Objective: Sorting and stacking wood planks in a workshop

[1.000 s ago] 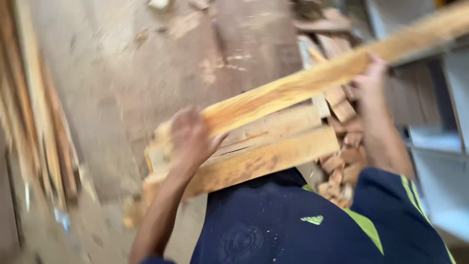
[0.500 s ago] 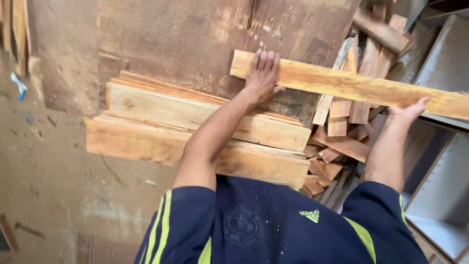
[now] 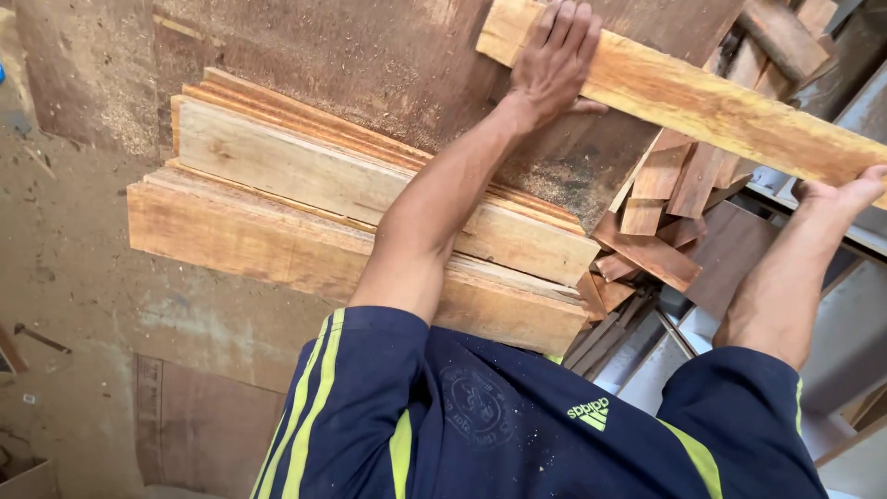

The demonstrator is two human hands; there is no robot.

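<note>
The long pale plank [image 3: 702, 102] was up in the air, slanting down from top centre toward the right edge, held over the big brown board [image 3: 370, 65] and the heap of short offcuts [image 3: 656, 212]. The left hand [image 3: 552, 57] lay flat on its upper end, fingers spread over the top face and curled round the far edge. The right hand [image 3: 845, 192] cupped the lower end from underneath, though the grip itself was mostly cut off by the frame. Below the left arm sat a stack of thick planks [image 3: 351, 231] on the dusty, sawdust-covered floor [image 3: 65, 277]. Pale shelving [image 3: 832, 351] stood off to the right.
</note>
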